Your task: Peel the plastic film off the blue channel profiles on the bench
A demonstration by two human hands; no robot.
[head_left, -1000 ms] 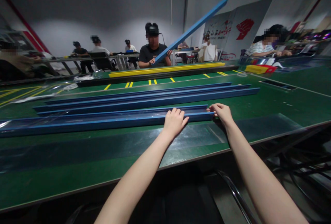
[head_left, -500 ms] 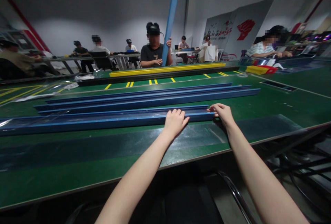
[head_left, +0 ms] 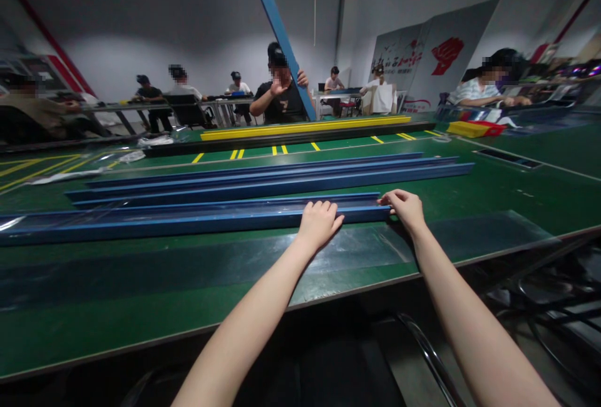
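Holding the front blue channel (head_left: 188, 224), laid open side up along the green tabletop (head_left: 94, 338), with the left hand (head_left: 317, 225): fingers bent over its near wall, thumb outside. Touching the channel's right end with the right hand (head_left: 406, 208), fingers drawn together in a pinch; cannot tell whether closed on the wall or on something thin inside.

Judging progress at the front blue channel: seems lined with clear film (head_left: 235, 208) over much of its length, but cannot tell how well seated. Just in front of it, left lying flat and outside, a long clear strip (head_left: 474, 235). Behind it, set side by side, more blue channels (head_left: 282, 185); cannot tell whether lined. Farther beyond it, a yellow bar (head_left: 305, 127) beside a dark bar (head_left: 291, 140), and past those a co-worker (head_left: 291, 103) with a raised blue bar (head_left: 272, 9).

Far behind the channel, red and dark lettering on a grey panel (head_left: 392, 84), too unclear to read, beside a red fist emblem (head_left: 447, 55). No readable brand or label on the channel.
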